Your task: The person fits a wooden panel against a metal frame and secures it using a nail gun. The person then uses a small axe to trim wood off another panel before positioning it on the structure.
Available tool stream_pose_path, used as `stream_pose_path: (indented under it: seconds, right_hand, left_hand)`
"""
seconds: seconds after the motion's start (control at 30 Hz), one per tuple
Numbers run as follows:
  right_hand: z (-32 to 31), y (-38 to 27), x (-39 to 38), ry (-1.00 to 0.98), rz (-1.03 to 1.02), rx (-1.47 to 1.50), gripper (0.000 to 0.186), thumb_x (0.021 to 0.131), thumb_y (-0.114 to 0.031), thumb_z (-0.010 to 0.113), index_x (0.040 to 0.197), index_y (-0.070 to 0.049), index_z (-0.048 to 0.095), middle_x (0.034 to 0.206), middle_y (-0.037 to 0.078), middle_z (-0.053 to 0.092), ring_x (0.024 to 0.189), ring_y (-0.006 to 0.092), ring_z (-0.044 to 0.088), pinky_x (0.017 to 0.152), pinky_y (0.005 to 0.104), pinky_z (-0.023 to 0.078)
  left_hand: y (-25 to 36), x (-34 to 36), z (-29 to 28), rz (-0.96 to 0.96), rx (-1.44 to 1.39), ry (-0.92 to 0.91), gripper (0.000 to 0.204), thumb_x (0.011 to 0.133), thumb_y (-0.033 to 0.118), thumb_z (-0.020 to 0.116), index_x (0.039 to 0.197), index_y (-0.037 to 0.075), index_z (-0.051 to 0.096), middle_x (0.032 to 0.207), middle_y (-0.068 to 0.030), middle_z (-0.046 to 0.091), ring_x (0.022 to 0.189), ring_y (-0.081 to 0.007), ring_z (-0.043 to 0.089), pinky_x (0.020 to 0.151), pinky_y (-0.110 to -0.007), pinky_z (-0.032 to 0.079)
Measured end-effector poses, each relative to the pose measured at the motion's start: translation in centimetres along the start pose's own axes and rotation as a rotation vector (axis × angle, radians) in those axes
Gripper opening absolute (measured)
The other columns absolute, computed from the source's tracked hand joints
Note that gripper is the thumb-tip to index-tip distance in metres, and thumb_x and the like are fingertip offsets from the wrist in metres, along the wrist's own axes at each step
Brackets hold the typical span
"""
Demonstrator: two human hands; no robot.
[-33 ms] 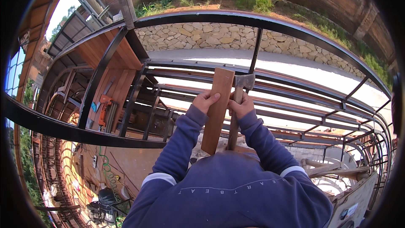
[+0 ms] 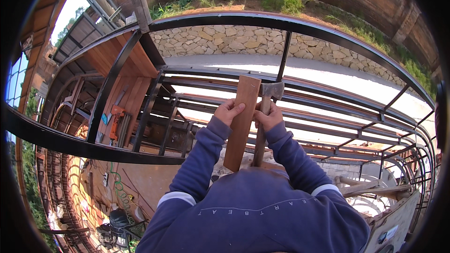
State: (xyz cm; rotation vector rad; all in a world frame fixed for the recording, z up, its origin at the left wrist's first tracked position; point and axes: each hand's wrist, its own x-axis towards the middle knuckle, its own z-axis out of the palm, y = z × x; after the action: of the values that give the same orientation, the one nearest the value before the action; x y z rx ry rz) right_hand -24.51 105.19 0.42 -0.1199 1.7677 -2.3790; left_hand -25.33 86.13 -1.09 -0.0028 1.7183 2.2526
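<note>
My left hand (image 2: 228, 112) grips the left edge of a flat reddish-brown wooden board (image 2: 243, 124), thumb on its face. The board stands nearly upright in front of my chest, leaning slightly. Close beside it on the right is a hatchet (image 2: 272, 90) with a dark metal head at the top and a wooden handle (image 2: 259, 145) running down. My right hand (image 2: 269, 118) is closed around that handle just below the head, its fingers near the board's right edge. Whether those fingers also touch the board I cannot tell.
A black metal frame (image 2: 243, 19) curves around me, with parallel bars (image 2: 323, 99) ahead. On wooden planks (image 2: 136, 94) at left lie an orange tool (image 2: 116, 121) and other tools. A green coiled hose (image 2: 118, 187) hangs lower left. Beyond stands a stone wall (image 2: 225, 40).
</note>
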Motion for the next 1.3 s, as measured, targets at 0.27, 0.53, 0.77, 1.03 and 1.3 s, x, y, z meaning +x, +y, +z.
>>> stream_pose_path:
  seconds: [0.27, 0.53, 0.77, 1.03, 1.3]
  right_hand:
    - [-1.0, 1.6, 0.0, -0.005, 0.053, 0.046, 0.021, 0.082, -0.001, 0.066, 0.099, 0.001, 0.055, 0.073, 0.007, 0.061, 0.053, 0.0120, 0.058, 0.047, 0.0260, 0.049]
    - [-1.3, 1.1, -0.4, 0.060, 0.092, -0.033, 0.019, 0.081, -0.007, 0.071, 0.093, -0.001, 0.058, 0.072, 0.006, 0.063, 0.059, 0.0121, 0.061, 0.053, 0.0262, 0.050]
    - [-5.8, 0.4, -2.2, 0.308, 0.046, -0.046, 0.025, 0.077, -0.017, 0.076, 0.092, -0.002, 0.062, 0.082, 0.005, 0.068, 0.069, 0.0100, 0.063, 0.059, 0.0255, 0.053]
    - [-7.9, -2.8, -5.7, 0.354, -0.008, 0.048, 0.016, 0.081, -0.009, 0.072, 0.092, 0.001, 0.064, 0.076, 0.006, 0.066, 0.064, 0.0107, 0.063, 0.059, 0.0252, 0.053]
    - [-7.9, -2.3, -5.5, 0.400, -0.087, 0.041, 0.016, 0.081, -0.007, 0.073, 0.091, 0.001, 0.064, 0.073, 0.006, 0.066, 0.058, 0.0096, 0.060, 0.054, 0.0237, 0.050]
  left_hand:
    - [-0.9, 0.4, -0.9, -0.078, 0.098, 0.078, 0.036, 0.091, 0.024, 0.067, 0.115, -0.002, 0.059, 0.102, -0.0084, 0.067, 0.089, -0.0152, 0.065, 0.078, -0.029, 0.054]
    - [-1.9, 1.0, -1.6, -0.032, 0.018, 0.022, 0.030, 0.092, 0.018, 0.065, 0.113, -0.002, 0.060, 0.104, -0.0092, 0.067, 0.091, -0.0162, 0.065, 0.081, -0.031, 0.053]
    - [-2.3, 2.5, -0.9, 0.129, 0.323, 0.059, 0.028, 0.093, 0.021, 0.064, 0.105, -0.004, 0.062, 0.094, -0.0104, 0.067, 0.081, -0.0153, 0.064, 0.071, -0.028, 0.052]
    - [-2.3, 0.8, 4.2, 0.091, 0.523, -0.054, 0.027, 0.092, 0.009, 0.063, 0.113, -0.006, 0.060, 0.101, -0.0101, 0.068, 0.087, -0.0137, 0.064, 0.078, -0.027, 0.051]
    - [-0.9, -1.1, 8.5, 0.053, 0.527, 0.000, 0.029, 0.088, 0.017, 0.069, 0.108, -0.004, 0.065, 0.090, -0.0092, 0.071, 0.080, -0.0117, 0.064, 0.072, -0.027, 0.052]
